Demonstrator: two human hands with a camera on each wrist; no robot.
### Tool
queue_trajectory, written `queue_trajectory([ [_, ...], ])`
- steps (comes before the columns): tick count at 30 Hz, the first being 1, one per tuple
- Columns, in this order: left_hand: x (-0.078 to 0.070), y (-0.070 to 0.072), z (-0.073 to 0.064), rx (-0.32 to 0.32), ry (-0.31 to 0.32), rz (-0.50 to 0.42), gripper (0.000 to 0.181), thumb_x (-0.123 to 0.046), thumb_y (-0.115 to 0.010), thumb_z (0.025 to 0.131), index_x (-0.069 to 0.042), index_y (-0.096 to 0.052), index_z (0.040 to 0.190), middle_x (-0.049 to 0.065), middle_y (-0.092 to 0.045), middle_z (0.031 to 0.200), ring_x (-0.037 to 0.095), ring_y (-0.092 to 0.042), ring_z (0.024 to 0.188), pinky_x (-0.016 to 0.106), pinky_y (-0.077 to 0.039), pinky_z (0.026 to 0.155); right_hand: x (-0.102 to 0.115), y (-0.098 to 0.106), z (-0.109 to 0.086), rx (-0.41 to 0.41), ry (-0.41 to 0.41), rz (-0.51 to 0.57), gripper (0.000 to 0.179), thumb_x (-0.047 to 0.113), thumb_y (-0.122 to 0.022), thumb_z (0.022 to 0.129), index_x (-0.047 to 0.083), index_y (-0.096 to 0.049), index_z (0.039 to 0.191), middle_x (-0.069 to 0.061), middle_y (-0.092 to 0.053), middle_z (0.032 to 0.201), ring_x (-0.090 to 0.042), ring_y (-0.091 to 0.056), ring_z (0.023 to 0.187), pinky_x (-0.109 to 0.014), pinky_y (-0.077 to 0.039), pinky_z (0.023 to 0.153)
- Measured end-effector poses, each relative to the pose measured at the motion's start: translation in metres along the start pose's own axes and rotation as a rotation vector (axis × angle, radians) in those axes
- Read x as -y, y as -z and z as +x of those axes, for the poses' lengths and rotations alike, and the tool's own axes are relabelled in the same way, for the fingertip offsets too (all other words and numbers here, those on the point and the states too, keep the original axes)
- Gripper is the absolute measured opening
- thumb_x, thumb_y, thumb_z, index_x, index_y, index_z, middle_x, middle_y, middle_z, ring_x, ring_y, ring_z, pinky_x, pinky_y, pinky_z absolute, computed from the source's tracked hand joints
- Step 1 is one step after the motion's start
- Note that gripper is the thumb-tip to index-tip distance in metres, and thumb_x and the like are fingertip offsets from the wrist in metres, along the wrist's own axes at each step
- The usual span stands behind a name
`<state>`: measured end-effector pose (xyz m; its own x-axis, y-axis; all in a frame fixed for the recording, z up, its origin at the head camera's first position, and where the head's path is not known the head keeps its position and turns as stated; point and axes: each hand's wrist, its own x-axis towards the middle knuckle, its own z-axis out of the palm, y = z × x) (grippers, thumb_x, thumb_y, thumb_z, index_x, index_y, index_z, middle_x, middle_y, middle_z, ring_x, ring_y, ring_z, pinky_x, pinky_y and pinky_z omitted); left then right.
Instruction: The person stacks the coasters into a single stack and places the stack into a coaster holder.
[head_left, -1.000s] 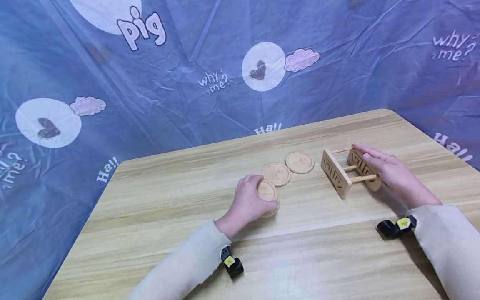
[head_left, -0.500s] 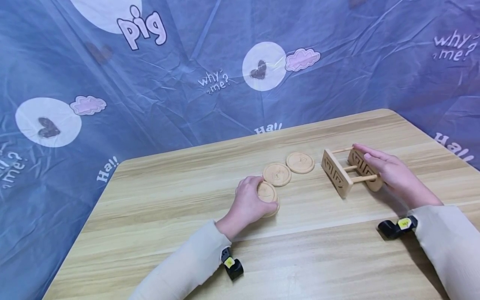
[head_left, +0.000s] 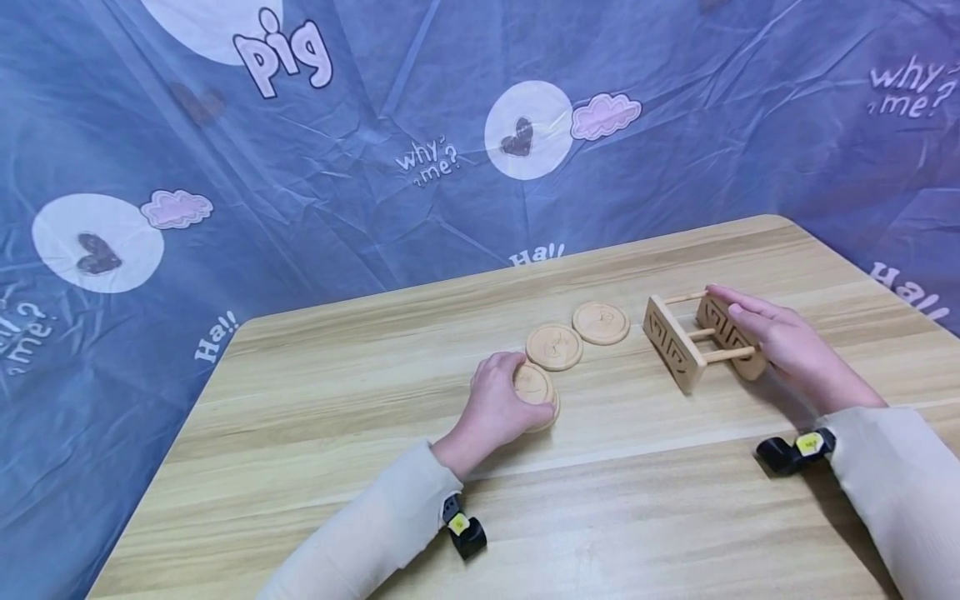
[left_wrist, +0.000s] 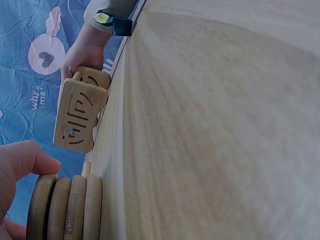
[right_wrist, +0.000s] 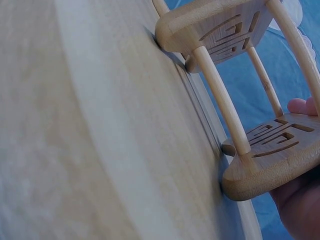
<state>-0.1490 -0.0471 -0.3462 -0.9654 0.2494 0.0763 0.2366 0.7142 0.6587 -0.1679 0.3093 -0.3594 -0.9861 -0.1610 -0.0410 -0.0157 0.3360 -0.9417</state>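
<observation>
Head view: at the frame's centre, the left hand [head_left: 501, 403] gripped the stack of discs [head_left: 534, 384] by its rim. The rack [head_left: 673, 346] stood up and right, its rods [head_left: 727, 356] running left-right; the nearer right hand [head_left: 787, 343], fingers straight, touched its right end.

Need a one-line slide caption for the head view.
Left hand grips stacked wooden discs near two more discs lying flat; right hand rests against a slotted wooden rack.

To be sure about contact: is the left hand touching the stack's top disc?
Touching. Left wrist view: the left hand rests a fingertip on the top disc.
</observation>
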Motion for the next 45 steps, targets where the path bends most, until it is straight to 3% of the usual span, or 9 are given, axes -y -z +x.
queue_trajectory([
  [8, 0.002, -0.002, 0.000, -0.005, -0.010, -0.002, 0.071, -0.022, -0.079, 0.060, 0.001, -0.053, 0.123, 0.012, -0.052, 0.124, 0.027, -0.044, 0.117, 0.039, -0.036, 0.101, -0.001, 0.000, 0.000, 0.006, 0.017, -0.002, 0.055, 0.041, -0.028, 0.100, 0.019, -0.014, 0.149, -0.006, -0.014, 0.154, -0.007, -0.023, 0.137, -0.011, -0.021, 0.107],
  [20, 0.006, -0.005, -0.002, -0.001, -0.013, 0.005, 0.075, -0.027, -0.078, 0.064, -0.004, -0.050, 0.129, 0.009, -0.049, 0.130, 0.026, -0.041, 0.122, 0.040, -0.033, 0.104, -0.002, 0.001, 0.000, -0.004, 0.024, 0.007, 0.055, 0.040, -0.029, 0.100, 0.019, -0.016, 0.149, 0.000, -0.021, 0.153, 0.016, -0.037, 0.116, -0.010, -0.025, 0.104],
  [24, 0.007, -0.005, -0.004, -0.003, -0.025, 0.011, 0.081, -0.032, -0.079, 0.063, -0.005, -0.046, 0.133, 0.009, -0.048, 0.132, 0.026, -0.040, 0.123, 0.042, -0.032, 0.105, -0.002, 0.001, 0.000, -0.003, 0.009, 0.008, 0.055, 0.042, -0.029, 0.100, 0.020, -0.016, 0.149, -0.001, -0.020, 0.153, 0.016, -0.037, 0.116, -0.011, -0.025, 0.105],
  [29, 0.007, 0.002, -0.001, 0.005, -0.017, -0.062, 0.090, -0.040, -0.078, 0.066, -0.007, -0.038, 0.139, 0.010, -0.040, 0.139, 0.026, -0.035, 0.129, 0.043, -0.031, 0.107, -0.003, 0.001, 0.000, -0.001, 0.027, 0.000, 0.053, 0.039, -0.029, 0.100, 0.021, -0.016, 0.149, 0.001, -0.019, 0.153, 0.011, -0.035, 0.122, -0.010, -0.026, 0.104],
  [32, 0.007, 0.011, 0.005, 0.009, -0.039, -0.119, 0.087, -0.041, -0.075, 0.070, -0.009, -0.036, 0.141, 0.009, -0.036, 0.144, 0.026, -0.032, 0.132, 0.043, -0.029, 0.109, -0.003, 0.001, 0.000, 0.006, 0.053, -0.014, 0.052, 0.037, -0.028, 0.101, 0.020, -0.016, 0.149, 0.001, -0.018, 0.153, 0.005, -0.031, 0.128, -0.009, -0.025, 0.103],
  [35, 0.006, 0.023, 0.016, 0.043, -0.053, -0.167, 0.080, -0.038, -0.074, 0.074, -0.015, -0.037, 0.141, 0.006, -0.035, 0.146, 0.027, -0.033, 0.133, 0.046, -0.030, 0.108, -0.002, 0.001, 0.000, 0.000, 0.028, -0.016, 0.052, 0.038, -0.028, 0.100, 0.022, -0.017, 0.149, 0.000, -0.018, 0.154, 0.004, -0.032, 0.128, -0.009, -0.027, 0.102],
  [39, 0.007, 0.036, 0.039, 0.132, -0.017, -0.215, 0.071, -0.036, -0.071, 0.079, -0.025, -0.039, 0.141, 0.003, -0.038, 0.145, 0.032, -0.039, 0.129, 0.046, -0.035, 0.105, -0.001, 0.001, 0.000, -0.006, -0.008, -0.007, 0.053, 0.041, -0.029, 0.100, 0.024, -0.017, 0.149, -0.001, -0.019, 0.154, 0.011, -0.036, 0.120, -0.011, -0.028, 0.103],
  [42, 0.010, 0.043, 0.058, 0.178, 0.019, -0.240, 0.067, -0.034, -0.068, 0.081, -0.025, -0.039, 0.141, 0.003, -0.040, 0.144, 0.031, -0.040, 0.129, 0.044, -0.036, 0.104, -0.002, 0.002, 0.000, -0.003, 0.007, -0.009, 0.053, 0.040, -0.029, 0.100, 0.023, -0.016, 0.149, -0.001, -0.020, 0.153, 0.013, -0.037, 0.118, -0.011, -0.028, 0.103],
  [45, 0.019, 0.049, 0.074, 0.230, -0.005, -0.234, 0.069, -0.033, -0.067, 0.083, -0.025, -0.035, 0.143, 0.000, -0.037, 0.147, 0.024, -0.038, 0.131, 0.041, -0.035, 0.106, -0.002, 0.001, 0.000, -0.002, 0.013, -0.005, 0.053, 0.040, -0.029, 0.100, 0.022, -0.017, 0.149, 0.000, -0.019, 0.153, 0.011, -0.036, 0.121, -0.010, -0.027, 0.103],
])
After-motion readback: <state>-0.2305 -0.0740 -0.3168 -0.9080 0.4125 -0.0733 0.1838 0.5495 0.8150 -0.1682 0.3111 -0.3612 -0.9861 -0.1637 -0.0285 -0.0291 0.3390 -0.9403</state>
